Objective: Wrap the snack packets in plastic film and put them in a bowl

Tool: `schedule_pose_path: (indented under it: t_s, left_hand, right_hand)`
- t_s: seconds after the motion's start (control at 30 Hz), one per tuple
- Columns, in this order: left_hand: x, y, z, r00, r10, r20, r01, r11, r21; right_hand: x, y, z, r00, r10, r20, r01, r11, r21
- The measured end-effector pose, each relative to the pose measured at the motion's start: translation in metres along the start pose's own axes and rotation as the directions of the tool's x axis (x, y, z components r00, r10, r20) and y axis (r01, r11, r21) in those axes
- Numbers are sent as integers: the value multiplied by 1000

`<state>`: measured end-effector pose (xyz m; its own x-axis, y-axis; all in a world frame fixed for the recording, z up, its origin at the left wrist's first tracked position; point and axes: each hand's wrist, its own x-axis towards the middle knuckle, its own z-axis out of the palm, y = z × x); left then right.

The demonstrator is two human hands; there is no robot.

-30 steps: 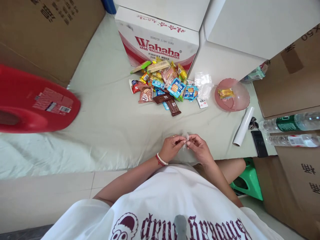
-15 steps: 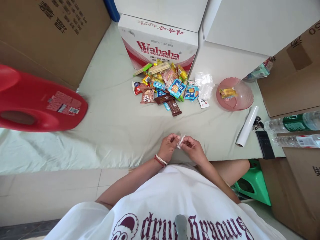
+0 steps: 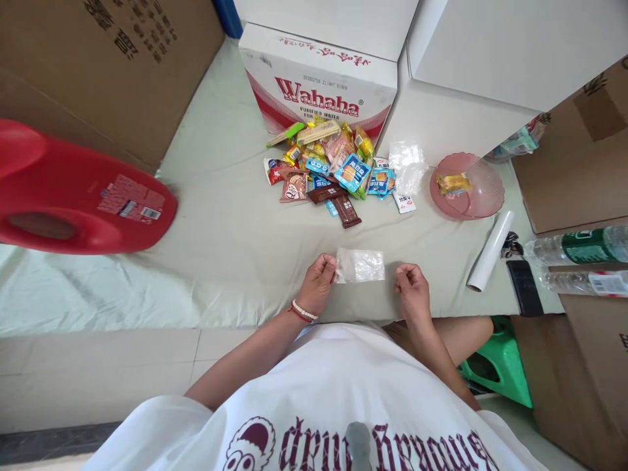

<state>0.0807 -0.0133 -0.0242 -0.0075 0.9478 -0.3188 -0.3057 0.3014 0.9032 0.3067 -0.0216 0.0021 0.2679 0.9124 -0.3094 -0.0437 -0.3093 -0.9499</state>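
My left hand [image 3: 316, 284], with beaded bracelets at the wrist, pinches the left edge of a small clear plastic bag [image 3: 362, 266]. The bag is flat and unfolded just above the cloth. To its right, apart from it, my right hand [image 3: 413, 292] is closed with fingers curled in and nothing showing between them. Beyond my hands lies a heap of wrapped snacks [image 3: 324, 163] in blue, brown, yellow and pink wrappers. More crumpled clear bags [image 3: 407, 163] lie at the heap's right side. A pink transparent bowl [image 3: 483, 199] holds a yellow-wrapped snack [image 3: 454, 183].
A Wahaha carton [image 3: 318, 88] stands behind the heap. On the left is a big red jug [image 3: 88, 196] before a brown carton [image 3: 108, 72]. At the right lie a white roll [image 3: 490, 252], keys [image 3: 513, 245], a black phone [image 3: 524, 288] and two plastic bottles [image 3: 583, 248].
The crumpled clear plastic between both hands has been opened out into a flat bag. My right hand has let go of it and moved right; my left hand has shifted slightly left.
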Motion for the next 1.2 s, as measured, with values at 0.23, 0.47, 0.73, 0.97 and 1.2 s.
schedule_pose_path:
  t_s: [0.23, 0.47, 0.73, 0.97, 1.2]
  left_hand:
    - [-11, 14, 10, 991, 89, 103, -104, 982, 155]
    - [-11, 10, 7, 992, -8, 126, 7, 1000, 11]
    - [0, 11, -6, 997, -45, -70, 35, 991, -133]
    - [6, 17, -19, 993, -12, -118, -14, 976, -217]
    - [23, 41, -44, 944, 316, -100, -327, 934, -143]
  right_hand:
    - [-13, -19, 53, 894, -24, 448, 101, 984, -148]
    - [-5, -17, 62, 890, -73, 450, 108, 993, -52]
    - [1, -8, 35, 971, -97, 218, 35, 962, 272]
    - [6, -4, 4, 987, -28, 156, -47, 888, 457]
    - [34, -7, -44, 934, -347, 79, 338, 935, 109]
